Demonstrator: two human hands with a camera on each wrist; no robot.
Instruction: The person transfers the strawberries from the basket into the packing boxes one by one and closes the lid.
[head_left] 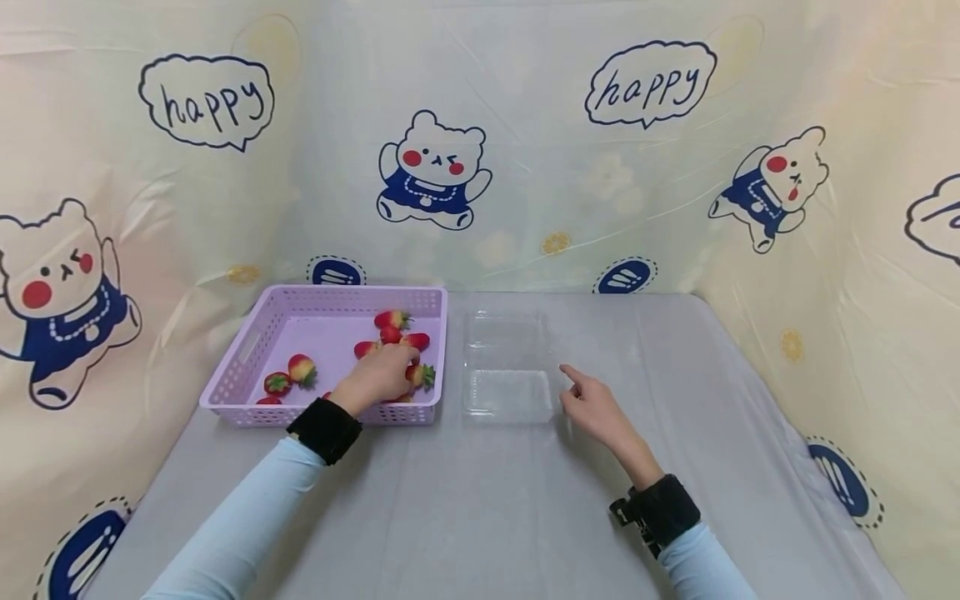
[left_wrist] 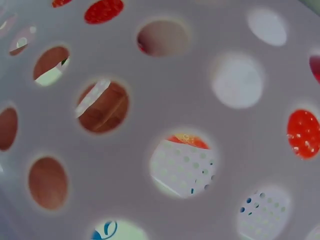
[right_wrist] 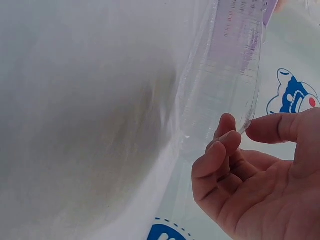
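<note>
Inside the lilac plastic basket, my left hand reaches down among several red and pale yellow strawberries. Its fingertips are right at a leafy strawberry; whether they hold it I cannot tell. The left wrist view looks through the basket's holed wall, with parts of the hand and red fruit behind the holes. My right hand is at the right edge of an opened clear plastic box. In the right wrist view, thumb and curled fingers pinch the box's edge.
A grey cloth covers the table. Behind it and at both sides hangs a pale curtain with bear drawings. The basket stands left of the clear box, with a narrow gap between them. More strawberries lie in the basket's left part.
</note>
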